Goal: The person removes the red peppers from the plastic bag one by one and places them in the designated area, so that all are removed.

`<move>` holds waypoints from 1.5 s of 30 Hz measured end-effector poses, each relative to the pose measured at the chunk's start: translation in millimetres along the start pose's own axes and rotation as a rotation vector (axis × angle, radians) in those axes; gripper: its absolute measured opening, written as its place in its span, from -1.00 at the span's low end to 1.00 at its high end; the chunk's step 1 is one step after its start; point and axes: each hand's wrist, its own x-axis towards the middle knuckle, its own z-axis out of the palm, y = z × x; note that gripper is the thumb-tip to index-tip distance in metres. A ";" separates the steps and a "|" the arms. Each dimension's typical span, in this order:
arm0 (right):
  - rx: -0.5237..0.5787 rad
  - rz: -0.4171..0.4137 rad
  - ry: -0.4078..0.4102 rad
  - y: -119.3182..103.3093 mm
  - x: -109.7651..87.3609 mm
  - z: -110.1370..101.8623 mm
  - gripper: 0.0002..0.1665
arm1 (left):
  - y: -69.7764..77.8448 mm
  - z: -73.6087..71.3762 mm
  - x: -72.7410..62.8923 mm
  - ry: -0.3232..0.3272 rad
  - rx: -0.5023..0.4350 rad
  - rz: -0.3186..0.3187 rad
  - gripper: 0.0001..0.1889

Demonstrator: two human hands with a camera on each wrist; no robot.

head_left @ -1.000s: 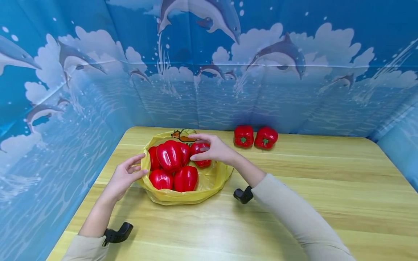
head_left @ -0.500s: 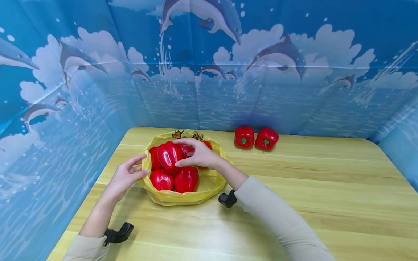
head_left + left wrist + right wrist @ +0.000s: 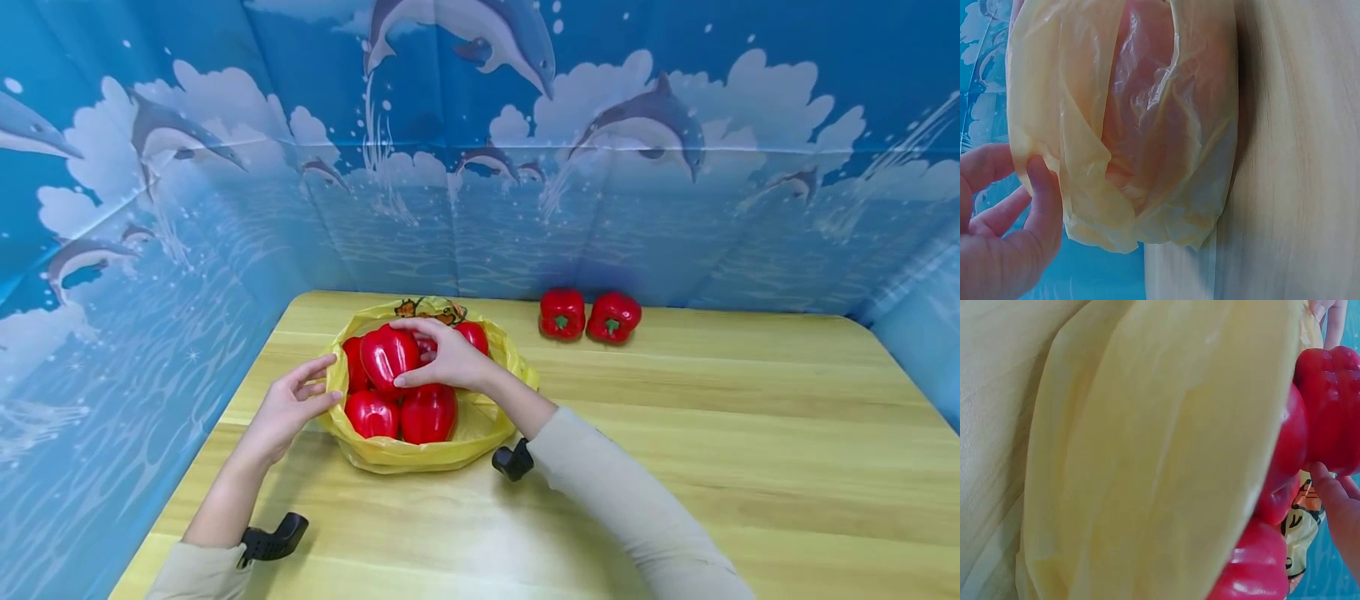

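Observation:
A yellow plastic bag (image 3: pixel 420 454) with its mouth spread wide stands on the table, several red bell peppers (image 3: pixel 428 413) inside. At the bag's left rim, my left hand (image 3: pixel 288 406) pinches the plastic between thumb and fingers; the left wrist view shows the thumb (image 3: pixel 1043 187) pressed against the bag's side. My right hand (image 3: pixel 450 358) reaches over the bag and grips the topmost bell pepper (image 3: pixel 388 358), fingers on its far side and thumb on its near side. In the right wrist view that pepper (image 3: pixel 1333 412) sits above the others. Part of one pepper behind it is hidden by my right hand.
Two more red bell peppers (image 3: pixel 562 314) with green stems lie side by side at the table's back edge, right of the bag. A blue dolphin-print curtain (image 3: pixel 495 217) closes off the back and sides of the wooden table (image 3: pixel 712 442).
My right hand has moved left, from the pepper at the bag's right side to the topmost pepper, and closed around it. My left hand has stayed at the rim.

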 end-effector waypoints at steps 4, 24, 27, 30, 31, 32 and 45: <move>-0.002 0.005 0.002 -0.4 -0.9 0.5 -0.18 | -0.7 0.6 -0.4 0.006 -0.004 -0.001 -0.35; 0.016 -0.020 0.023 29.6 1.4 -3.5 -0.16 | -2.4 2.2 -2.3 0.001 -0.018 -0.003 -0.36; 0.023 -0.036 0.021 30.2 -0.9 -6.0 -0.18 | -1.5 1.7 -2.1 0.005 -0.017 -0.007 -0.37; 0.035 -0.042 0.013 28.9 -4.0 -8.5 -0.19 | -1.1 1.5 -1.9 0.007 -0.015 -0.012 -0.37; 0.040 -0.041 0.010 28.3 -5.1 -9.4 -0.19 | -0.9 1.6 -1.8 0.008 -0.015 -0.012 -0.37; 0.044 -0.042 0.008 27.9 -6.0 -10.3 -0.19 | -0.7 1.7 -1.6 0.009 -0.016 -0.012 -0.37; 0.066 -0.018 0.005 15.4 -22.0 -20.6 -0.18 | 2.1 3.5 -2.9 0.004 -0.036 -0.011 -0.40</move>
